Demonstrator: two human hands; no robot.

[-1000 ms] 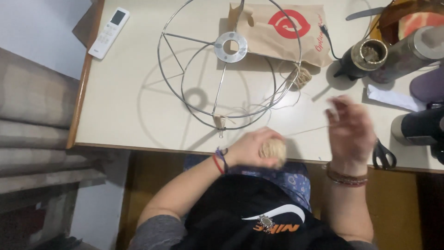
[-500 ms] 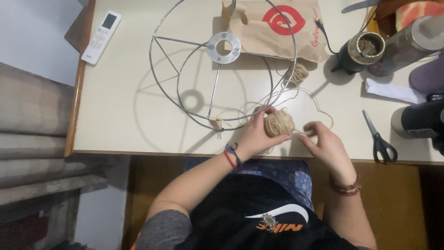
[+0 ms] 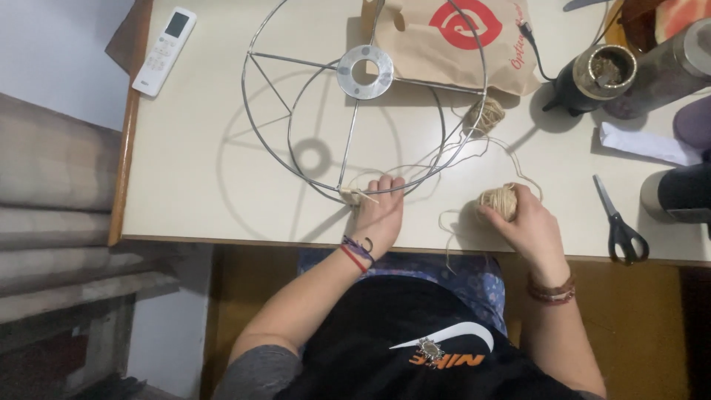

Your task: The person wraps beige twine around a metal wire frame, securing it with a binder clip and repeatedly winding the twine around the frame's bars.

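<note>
A wire lampshade frame with a round metal centre ring stands on the cream table. My left hand pinches the frame's lower wire where twine is wrapped around it. A ball of natural twine rests on the table to the right, with my right hand closed around it. Loose twine runs from it across the table towards the frame. A second, smaller twine ball lies by the frame's right edge.
A brown paper bag lies behind the frame. Black scissors sit at the right, beside a dark cup, a metal bottle and white paper. A white remote is at the far left corner.
The twine ball has passed from my left hand to my right, which has moved right with it. My left hand has gone to the frame's wrapped wire.
</note>
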